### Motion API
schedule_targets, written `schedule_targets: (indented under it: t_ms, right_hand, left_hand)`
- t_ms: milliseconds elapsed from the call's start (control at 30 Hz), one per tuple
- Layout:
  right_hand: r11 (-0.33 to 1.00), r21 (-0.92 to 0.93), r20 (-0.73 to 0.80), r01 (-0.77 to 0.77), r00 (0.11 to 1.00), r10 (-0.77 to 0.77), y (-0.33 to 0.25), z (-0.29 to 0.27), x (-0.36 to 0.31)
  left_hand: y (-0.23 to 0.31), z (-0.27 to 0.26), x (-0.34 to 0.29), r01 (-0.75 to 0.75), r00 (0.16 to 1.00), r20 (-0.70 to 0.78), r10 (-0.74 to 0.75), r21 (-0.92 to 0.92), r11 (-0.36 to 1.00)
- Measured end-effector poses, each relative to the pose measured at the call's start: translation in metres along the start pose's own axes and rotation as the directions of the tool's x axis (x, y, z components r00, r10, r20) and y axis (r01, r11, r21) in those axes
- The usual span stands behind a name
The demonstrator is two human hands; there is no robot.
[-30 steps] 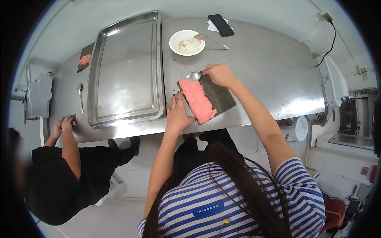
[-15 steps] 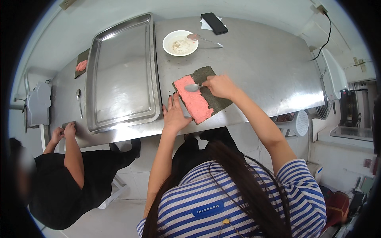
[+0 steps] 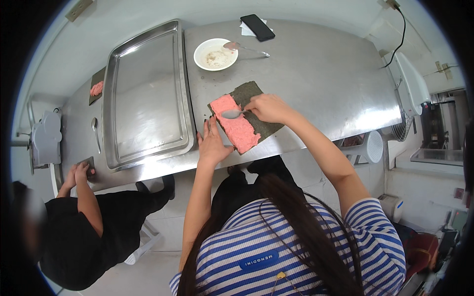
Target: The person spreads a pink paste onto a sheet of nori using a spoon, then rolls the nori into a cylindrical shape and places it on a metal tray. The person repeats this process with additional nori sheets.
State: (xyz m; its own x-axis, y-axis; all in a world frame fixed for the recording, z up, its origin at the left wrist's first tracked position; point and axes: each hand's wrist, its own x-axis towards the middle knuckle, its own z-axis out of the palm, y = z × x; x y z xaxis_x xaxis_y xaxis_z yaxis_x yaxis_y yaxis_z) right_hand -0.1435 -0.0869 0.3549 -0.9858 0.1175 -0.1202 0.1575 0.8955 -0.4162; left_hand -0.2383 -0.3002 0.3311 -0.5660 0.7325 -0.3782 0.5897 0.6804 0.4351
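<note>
A dark green nori sheet [image 3: 268, 126] lies at a slant on the steel table, its left part covered by a layer of pink paste [image 3: 240, 132]. My right hand [image 3: 268, 108] is closed round the handle of a metal spoon [image 3: 230, 114], whose bowl rests on the paste. With fingers spread, my left hand [image 3: 213, 143] lies along the left edge of the sheet, fingertips and thumb at its border. Behind the sheet stands a white bowl [image 3: 216, 63] with some liquid and bits in it. A second spoon [image 3: 247, 49] lies across its rim, pink residue on its bowl end.
A large steel tray [image 3: 189, 111] stands left of my hands. Beyond it lie another spoon [image 3: 95, 134] and a nori sheet with pink paste [image 3: 97, 88]. A co-worker's hands [image 3: 79, 173] hold a dark piece at the table edge. A black phone [image 3: 257, 27] lies at the back.
The spoon in my right hand has shifted slightly left and down over the paste. The whole view has moved a little. The co-worker's hands have changed position on the dark piece.
</note>
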Motion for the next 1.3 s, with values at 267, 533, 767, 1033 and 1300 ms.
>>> schedule_targets:
  t_ms: [267, 533, 767, 1033, 1300]
  right_hand:
    - [0.98, -0.143, 0.254, 0.14, 0.962, -0.101, -0.018, 0.012, -0.041]
    - [0.999, -0.031, 0.093, -0.021, 0.995, 0.024, -0.017, -0.008, -0.055]
    - [0.984, -0.171, 0.137, 0.052, 0.99, -0.028, -0.03, 0.018, -0.07]
    - [0.966, -0.242, 0.084, 0.095, 0.993, -0.077, -0.007, 0.013, -0.084]
    - [0.969, -0.203, -0.067, 0.143, 0.985, -0.16, 0.008, 0.016, -0.07]
  left_hand:
    - [-0.004, 0.003, -0.001, -0.014, 1.0, -0.027, 0.014, -0.001, 1.0]
    - [-0.007, 0.005, 0.001, -0.013, 0.999, -0.029, 0.012, -0.031, 0.999]
    - [-0.004, 0.003, 0.001, -0.021, 0.999, -0.025, 0.021, -0.005, 1.0]
    - [-0.008, 0.007, 0.002, -0.032, 0.999, -0.041, 0.031, -0.027, 0.999]
    - [-0.007, 0.006, 0.002, -0.027, 0.999, -0.039, 0.025, -0.029, 0.999]
